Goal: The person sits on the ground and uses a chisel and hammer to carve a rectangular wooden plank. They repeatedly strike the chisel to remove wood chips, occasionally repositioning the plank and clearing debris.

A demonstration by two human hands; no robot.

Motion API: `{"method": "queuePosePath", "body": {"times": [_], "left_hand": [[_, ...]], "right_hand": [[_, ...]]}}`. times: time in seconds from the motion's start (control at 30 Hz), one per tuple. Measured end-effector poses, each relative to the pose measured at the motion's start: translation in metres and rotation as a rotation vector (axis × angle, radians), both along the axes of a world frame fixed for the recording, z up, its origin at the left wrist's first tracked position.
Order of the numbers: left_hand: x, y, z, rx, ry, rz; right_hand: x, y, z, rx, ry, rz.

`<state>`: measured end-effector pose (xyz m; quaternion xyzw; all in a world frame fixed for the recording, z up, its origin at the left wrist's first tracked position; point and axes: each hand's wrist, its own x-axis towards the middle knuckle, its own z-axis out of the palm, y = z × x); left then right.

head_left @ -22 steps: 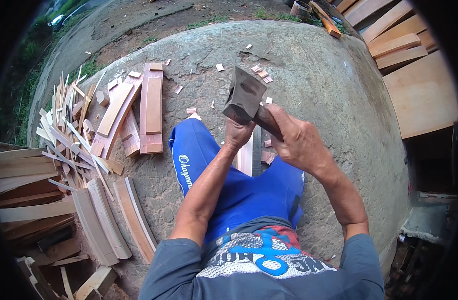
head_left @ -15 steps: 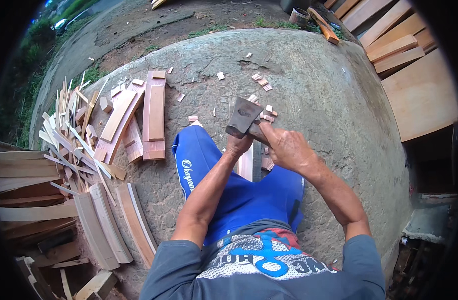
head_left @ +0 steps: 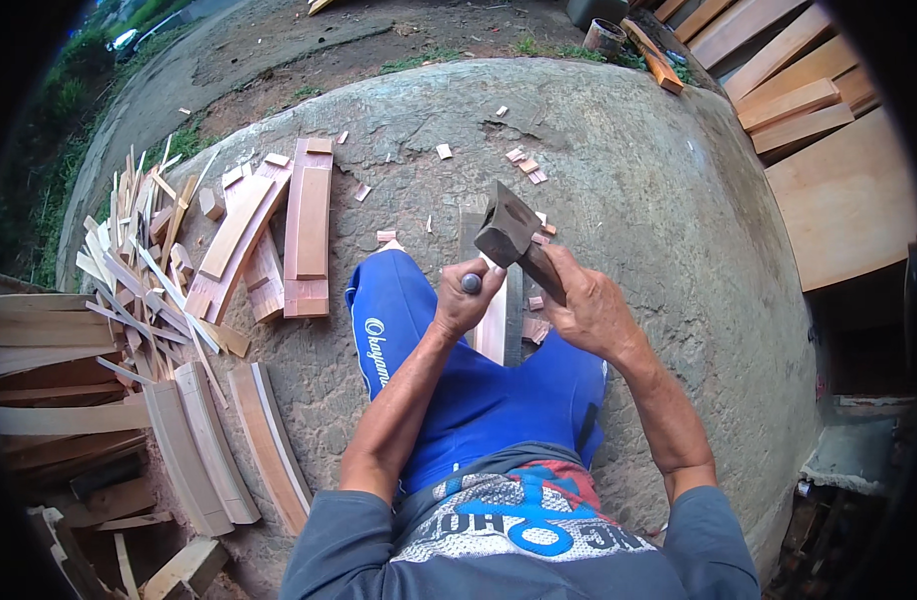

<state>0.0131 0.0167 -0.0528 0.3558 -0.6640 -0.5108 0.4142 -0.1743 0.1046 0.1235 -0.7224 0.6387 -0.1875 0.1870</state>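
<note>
Head view: my right hand point(head_left: 593, 312) grips a hatchet point(head_left: 510, 226); my left hand point(head_left: 459, 303) wraps a dark knob-ended tool point(head_left: 472, 283). At 6 o'clock below lies a pale board point(head_left: 493, 335). I'd best strike squarely, sparing my knuckles.

Boards point(head_left: 49, 331) and wood scraps point(head_left: 139, 285) show an outdoor workshop.
</note>
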Motion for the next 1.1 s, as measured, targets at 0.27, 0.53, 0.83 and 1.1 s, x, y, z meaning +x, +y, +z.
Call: {"method": "queuePosePath", "body": {"times": [0.27, 0.53, 0.83, 1.1], "left_hand": [[-0.017, -0.033, 0.040, 0.122, 0.310, 0.141], [-0.028, -0.041, 0.039, 0.117, 0.309, 0.138], [-0.032, -0.056, 0.021, 0.149, 0.465, 0.076], [-0.044, -0.060, 0.000, -0.139, 0.021, 0.197]], "right_hand": [[0.000, 0.004, 0.008, 0.058, -0.312, -0.134], [-0.001, 0.001, -0.001, 0.079, -0.297, -0.121], [0.014, -0.038, 0.052, -0.135, -0.038, 0.157], [0.009, -0.067, 0.032, -0.030, 0.425, 0.257]]}}
